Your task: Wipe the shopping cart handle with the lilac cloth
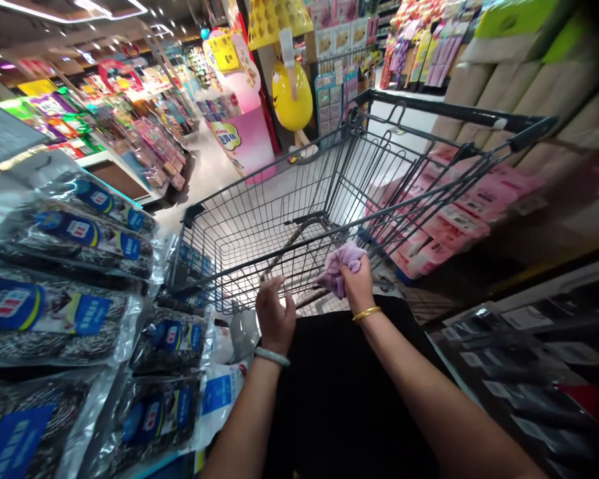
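A crumpled light purple cloth (335,267) is bunched in my right hand (360,283), whose fingers are wrapped round it. That wrist wears a gold bangle. My left hand (275,313), with a pale bangle on the wrist, is raised with its fingers loosely curved and apart, and nothing shows in it. Both hands are at the near side of a dark wire shopping cart (259,263). The cloth overlaps the cart's near side in view; whether it touches the wire I cannot tell. Floor shows through the basket's mesh.
Bagged dark dried goods (60,309) with blue labels fill the left side. Pink packages (459,219) are stacked beyond the cart on the right, beneath large wrapped rolls (519,93). A pink display stand (249,143) and a yellow balloon (293,96) stand ahead by the aisle.
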A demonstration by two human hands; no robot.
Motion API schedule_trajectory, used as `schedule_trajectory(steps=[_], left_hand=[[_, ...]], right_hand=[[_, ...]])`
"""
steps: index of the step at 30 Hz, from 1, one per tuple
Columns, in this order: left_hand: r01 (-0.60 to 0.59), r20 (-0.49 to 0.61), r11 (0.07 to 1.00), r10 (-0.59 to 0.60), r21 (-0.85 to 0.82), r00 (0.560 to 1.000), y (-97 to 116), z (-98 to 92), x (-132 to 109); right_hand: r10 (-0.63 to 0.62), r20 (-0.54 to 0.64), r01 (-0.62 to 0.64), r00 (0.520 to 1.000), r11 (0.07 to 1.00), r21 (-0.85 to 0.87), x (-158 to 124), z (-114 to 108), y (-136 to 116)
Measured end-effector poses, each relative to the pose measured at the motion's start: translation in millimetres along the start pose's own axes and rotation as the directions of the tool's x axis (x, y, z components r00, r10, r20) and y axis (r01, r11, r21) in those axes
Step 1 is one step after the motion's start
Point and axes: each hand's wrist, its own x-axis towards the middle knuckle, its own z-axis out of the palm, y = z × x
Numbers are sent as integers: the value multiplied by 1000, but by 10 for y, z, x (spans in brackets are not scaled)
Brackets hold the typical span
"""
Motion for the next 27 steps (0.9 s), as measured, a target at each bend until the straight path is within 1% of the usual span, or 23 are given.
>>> schedule_trajectory(steps=[2,4,5,7,9,11,12,13,16,17,19,21,24,27], left_hand=[[173,-5,983,-173,53,985,-217,-3,-146],[310,18,948,-312,71,950,-372,1,-207],[355,36,932,-358,73,933,-423,0,-218],[404,71,911,-410,84,910,-487,-7,-231],[421,94,902,-429,97,898,-525,-19,-253],[435,119,895,-444,97,888,-565,-31,-293],[444,127,891,-454,96,882,-590,-35,-320],[452,134,887,-462,94,877,-617,-38,-348],[449,145,888,-459,94,877,-698,-42,-437],[440,146,893,-449,94,881,-722,-45,-465],[417,155,904,-427,94,891,-763,-58,-514],[407,170,909,-417,92,893,-796,-83,-550],[413,173,908,-419,68,892,-830,-130,-582],[405,147,914,-405,31,902,-861,-155,-601]], right_hand=[[123,23,-124,992,991,59,-112,118,39],[223,66,-229,972,970,83,-249,244,105],[241,85,-248,967,965,84,-323,307,129],[250,121,-260,961,962,85,-474,431,139],[239,194,-264,952,957,117,-617,556,105],[207,291,-260,934,953,156,-735,678,87],[222,327,-287,919,943,169,-782,735,103],[267,342,-338,901,926,170,-820,789,142],[482,297,-536,824,833,134,-884,930,352],[532,279,-579,800,805,126,-893,976,426],[568,279,-616,774,778,125,-905,1071,531],[581,310,-641,753,754,146,-922,1165,562],[592,357,-673,722,720,169,-972,1261,520],[628,351,-706,694,690,160,-1016,1271,440]])
